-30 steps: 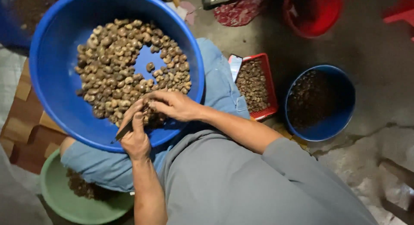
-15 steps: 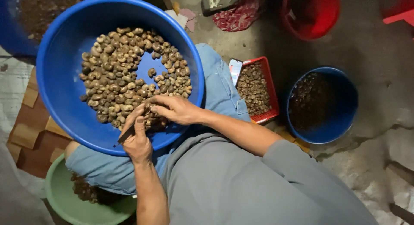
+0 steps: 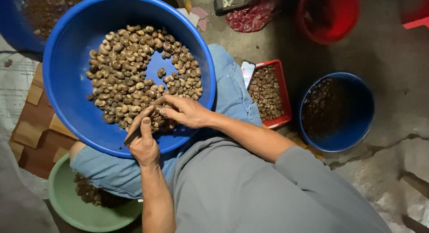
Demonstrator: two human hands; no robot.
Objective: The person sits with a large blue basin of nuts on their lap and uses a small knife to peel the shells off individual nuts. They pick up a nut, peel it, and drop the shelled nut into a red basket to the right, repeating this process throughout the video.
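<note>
A big blue basin [image 3: 67, 81] rests on my lap, holding several brown cashew-like nuts [image 3: 134, 67]. My left hand [image 3: 144, 146] sits at the basin's near rim, closed around a small dark knife [image 3: 131, 138] whose blade points down-left. My right hand [image 3: 185, 111] reaches in from the right and pinches one nut [image 3: 157, 111] between thumb and fingers, right beside the left thumb. The two hands touch over the near edge of the nut pile.
A red crate of nuts [image 3: 280, 94] lies to the right of my knee, with a smaller blue tub of dark nuts [image 3: 357, 112] beyond it. A green bowl with shells [image 3: 67, 201] sits lower left. A red bucket [image 3: 326, 18] stands at the top.
The view has shifted slightly, so the basin sits further right in the frame. Both hands stay together at the basin's near rim, with only small finger movement on the nut.
</note>
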